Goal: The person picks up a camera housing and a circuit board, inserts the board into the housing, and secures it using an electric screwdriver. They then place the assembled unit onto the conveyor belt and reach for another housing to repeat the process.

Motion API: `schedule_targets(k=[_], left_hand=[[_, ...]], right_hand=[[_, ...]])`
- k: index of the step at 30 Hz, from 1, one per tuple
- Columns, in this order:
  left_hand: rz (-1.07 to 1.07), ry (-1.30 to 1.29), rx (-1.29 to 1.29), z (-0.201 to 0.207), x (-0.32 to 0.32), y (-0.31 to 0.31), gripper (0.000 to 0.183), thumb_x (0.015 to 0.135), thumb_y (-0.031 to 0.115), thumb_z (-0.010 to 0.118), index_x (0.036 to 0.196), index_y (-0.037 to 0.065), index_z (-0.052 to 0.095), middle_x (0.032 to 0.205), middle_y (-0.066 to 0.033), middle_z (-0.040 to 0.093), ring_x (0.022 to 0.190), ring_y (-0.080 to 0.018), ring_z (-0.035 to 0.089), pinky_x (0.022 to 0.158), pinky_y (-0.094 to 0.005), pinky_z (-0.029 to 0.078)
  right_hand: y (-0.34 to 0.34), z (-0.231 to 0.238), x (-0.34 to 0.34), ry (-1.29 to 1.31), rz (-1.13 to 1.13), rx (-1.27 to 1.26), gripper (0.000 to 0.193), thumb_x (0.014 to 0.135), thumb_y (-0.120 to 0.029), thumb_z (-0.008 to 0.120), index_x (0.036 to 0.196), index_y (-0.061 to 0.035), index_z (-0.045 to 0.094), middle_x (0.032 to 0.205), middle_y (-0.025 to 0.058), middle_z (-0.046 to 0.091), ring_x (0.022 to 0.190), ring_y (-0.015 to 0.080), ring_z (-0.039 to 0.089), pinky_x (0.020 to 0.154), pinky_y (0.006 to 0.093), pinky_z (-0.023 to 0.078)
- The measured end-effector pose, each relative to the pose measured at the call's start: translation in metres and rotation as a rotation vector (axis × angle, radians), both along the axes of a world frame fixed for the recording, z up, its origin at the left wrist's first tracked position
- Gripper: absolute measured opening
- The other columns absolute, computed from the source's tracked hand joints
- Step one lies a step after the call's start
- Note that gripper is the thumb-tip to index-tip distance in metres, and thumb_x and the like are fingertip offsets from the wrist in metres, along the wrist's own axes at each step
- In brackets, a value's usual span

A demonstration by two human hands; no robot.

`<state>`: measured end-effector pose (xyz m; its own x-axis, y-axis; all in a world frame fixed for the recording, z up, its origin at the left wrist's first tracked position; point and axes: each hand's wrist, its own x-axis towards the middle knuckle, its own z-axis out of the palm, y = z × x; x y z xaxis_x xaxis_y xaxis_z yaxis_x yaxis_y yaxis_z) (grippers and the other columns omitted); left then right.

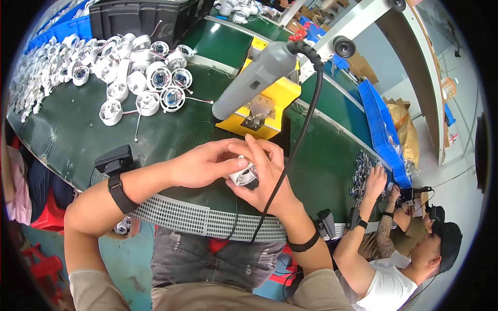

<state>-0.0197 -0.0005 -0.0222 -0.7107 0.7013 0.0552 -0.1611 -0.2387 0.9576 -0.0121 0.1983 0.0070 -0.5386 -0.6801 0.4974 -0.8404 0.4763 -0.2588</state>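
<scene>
In front of my body, both hands are closed around a small white round plastic housing (239,177) with a dark inside. My left hand (207,163) pinches its upper side between thumb and fingers. The fingers of my right hand (267,179) wrap around its other side and partly cover it. Just beyond my hands stands a yellow metal stand (254,124) with a silver bracket on its face. A grey cylindrical hand tool (254,78) leans over this stand, and its black cable (313,103) runs down in front of my right hand.
White round housings (148,102), several with blue circuit boards and wires, are heaped at the left on the green table (67,140). Behind them stands a black crate (140,20). At the right, a co-worker's hand (376,181) reaches into small parts (360,179) beside a blue bin (381,135).
</scene>
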Motion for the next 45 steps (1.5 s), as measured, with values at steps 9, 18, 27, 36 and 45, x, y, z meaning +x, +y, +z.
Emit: schedule_targets(k=[9,18,27,36,45], left_hand=[[0.18,-0.103,0.183,0.004,-0.001,0.001,0.036,0.1,0.016,0.047,0.135,0.005,0.048,0.123,-0.0056,0.057,0.112,-0.0126,0.055,0.095,-0.029,0.045],[0.284,-0.048,0.226,0.003,-0.002,-0.002,0.036,0.101,0.02,0.047,0.13,0.001,0.051,0.124,-0.009,0.058,0.111,-0.0163,0.057,0.097,-0.0317,0.048],[0.236,0.036,0.265,0.004,-0.001,0.0,0.043,0.1,0.016,0.046,0.139,0.002,0.038,0.136,-0.0139,0.049,0.124,-0.0221,0.05,0.103,-0.0371,0.042],[0.041,-0.066,0.41,0.008,0.001,-0.002,0.072,0.093,0.019,0.061,0.149,0.003,0.02,0.141,-0.0181,0.042,0.129,-0.0258,0.043,0.108,-0.041,0.034],[0.025,0.05,0.258,0.0,0.002,-0.001,0.052,0.099,0.012,0.047,0.146,0.004,0.028,0.136,-0.0106,0.047,0.126,-0.0208,0.045,0.106,-0.0371,0.036]], right_hand=[[0.002,0.005,-0.001,0.024,-0.218,-0.139,0.074,0.061,-0.008,0.085,0.125,-0.0061,0.048,0.112,0.0172,0.055,0.108,0.0332,0.055,0.091,0.0395,0.049],[0.012,-0.002,-0.005,0.033,-0.212,-0.456,0.024,0.072,0.005,0.074,0.091,0.0006,0.059,0.097,0.0135,0.061,0.077,0.0143,0.064,0.064,0.0241,0.052],[0.013,0.006,0.009,-0.924,-0.135,-0.727,0.013,0.079,0.004,0.071,0.088,0.004,0.062,0.083,0.0095,0.064,0.062,0.0143,0.064,0.05,0.0245,0.051],[0.008,-0.001,0.013,-0.818,-0.081,-0.812,0.016,0.083,0.004,0.067,0.096,0.0037,0.059,0.076,0.0117,0.062,0.062,0.0177,0.065,0.054,0.027,0.056],[0.001,-0.002,0.014,-0.772,-0.03,-0.83,0.018,0.083,0.003,0.069,0.098,0.0033,0.06,0.083,0.0128,0.066,0.063,0.0165,0.065,0.058,0.0266,0.056]])
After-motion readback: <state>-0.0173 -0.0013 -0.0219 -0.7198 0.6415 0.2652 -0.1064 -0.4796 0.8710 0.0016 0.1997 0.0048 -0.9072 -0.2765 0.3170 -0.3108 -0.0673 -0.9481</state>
